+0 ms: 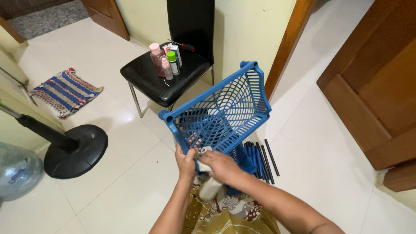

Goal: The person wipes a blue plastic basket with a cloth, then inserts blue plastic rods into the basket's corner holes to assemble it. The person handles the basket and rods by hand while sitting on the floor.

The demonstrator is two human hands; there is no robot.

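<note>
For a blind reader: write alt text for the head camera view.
Two bare hands hold a blue slatted plastic basket tilted over a white tiled floor: left hand on its rim, right hand pressing a pale cloth to it. Dark blue rods lie beneath; bottles stand on a black chair behind.

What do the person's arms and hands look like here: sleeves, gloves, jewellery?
Both forearms are bare, with no sleeves in view. The left hand and right hand wear no gloves; no rings, watch or bracelets are visible. Patterned olive-and-brown fabric shows beneath the arms.
</note>
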